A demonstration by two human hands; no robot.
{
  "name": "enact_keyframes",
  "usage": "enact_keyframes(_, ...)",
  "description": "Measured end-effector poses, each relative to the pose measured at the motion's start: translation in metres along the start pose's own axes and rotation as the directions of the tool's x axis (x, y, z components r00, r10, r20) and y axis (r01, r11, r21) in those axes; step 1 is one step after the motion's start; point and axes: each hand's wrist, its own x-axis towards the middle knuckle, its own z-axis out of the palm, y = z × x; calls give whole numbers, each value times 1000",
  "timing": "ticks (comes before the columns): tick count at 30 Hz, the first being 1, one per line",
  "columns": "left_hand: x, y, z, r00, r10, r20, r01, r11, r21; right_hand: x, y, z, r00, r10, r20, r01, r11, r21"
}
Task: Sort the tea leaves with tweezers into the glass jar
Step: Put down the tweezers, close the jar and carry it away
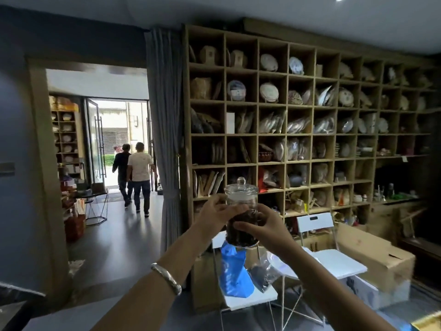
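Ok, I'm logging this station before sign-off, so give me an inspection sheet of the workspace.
Surface: nothing seen; jar is held in the air.
Job's things: glass jar, lid on, dark tea leaves inside; tweezers nothing seen.
Clutter: blue bag, folding chairs, cardboard box.
Grippers: left hand and right hand both grip the jar.
Cables: nothing seen.
Surroundings: shelving, curtain, two people at the doorway.

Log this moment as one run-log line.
left hand: grips glass jar | right hand: grips jar | lid: on | tea leaves: inside | tweezers: unseen
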Motion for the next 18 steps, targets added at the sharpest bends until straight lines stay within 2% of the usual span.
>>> enact_keyframes(4,74,-21,-26,997,26,69,-26,1000,-1,69,34,15,999,24,-22,-24,1000,-11)
enact_keyframes(11,214,-72,-35,994,45,101,-44,999,-18,190,108,16,999,1,-51,-2,1000,-11)
enact_keyframes(18,385,-118,-22,996,62,62,-63,998,13,339,194,-7,999,-11,-50,13,999,31)
